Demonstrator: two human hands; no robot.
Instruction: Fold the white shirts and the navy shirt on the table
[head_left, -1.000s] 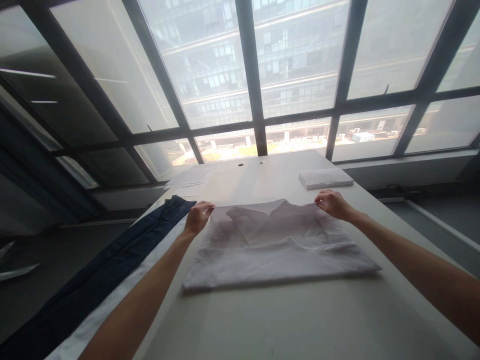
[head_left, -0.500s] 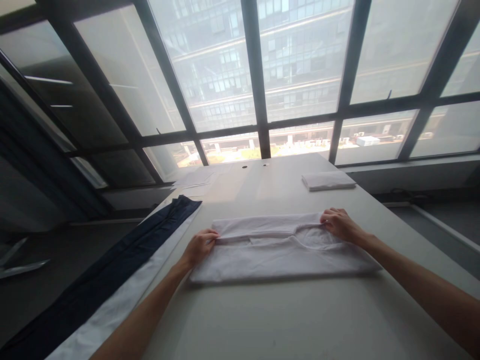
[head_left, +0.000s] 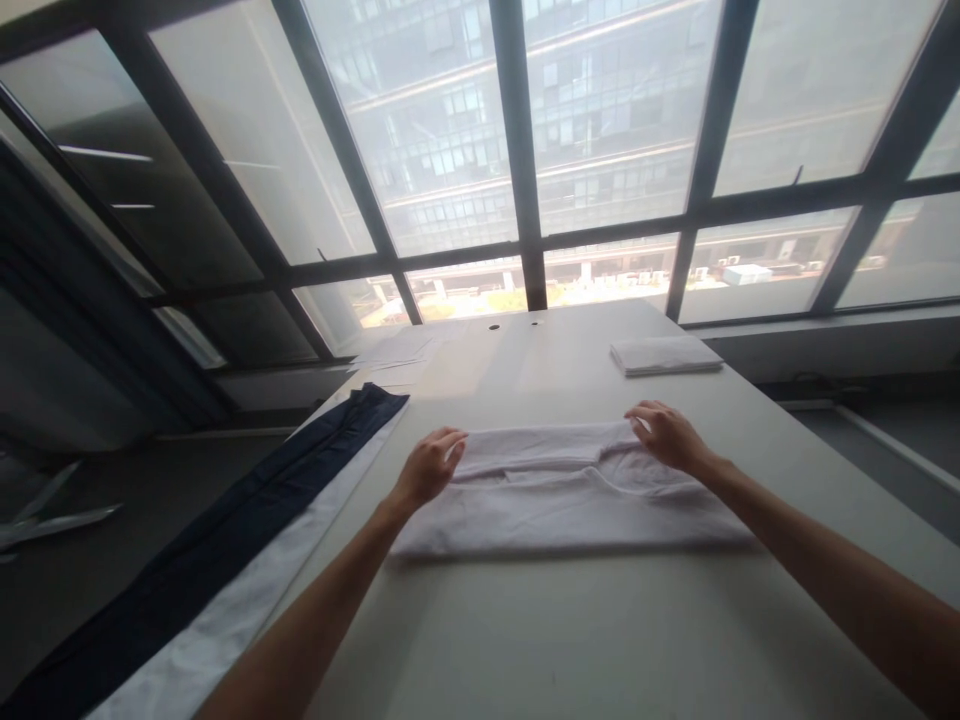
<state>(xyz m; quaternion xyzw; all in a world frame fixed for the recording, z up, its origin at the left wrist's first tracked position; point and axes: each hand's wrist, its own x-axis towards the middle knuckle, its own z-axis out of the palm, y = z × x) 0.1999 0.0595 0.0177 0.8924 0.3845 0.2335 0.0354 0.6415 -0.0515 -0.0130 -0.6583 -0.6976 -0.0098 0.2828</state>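
A white T-shirt (head_left: 525,515), folded into a wide strip with its neckline showing toward the right, lies flat before me on the white table (head_left: 517,640). My left hand (head_left: 430,467) is over the shirt's far left corner, thumb and fingers parted and gripping nothing. At the far right part of the shirt, beside the neckline, is my right hand (head_left: 667,433), its fingers loosely apart and holding nothing. Whether the fingertips touch the cloth I cannot tell.
Dark blue trousers (head_left: 225,540) lie along the table's left edge, over white cloth (head_left: 247,590). A folded white cloth (head_left: 666,356) rests at the far right, and some white sheets (head_left: 394,350) at the far left. Windows (head_left: 450,130) stand behind the table.
Both hands have let go of the shirt's folded edge and opened. My left hand moved up and right, my right hand slightly up and left. The view shifted a little.
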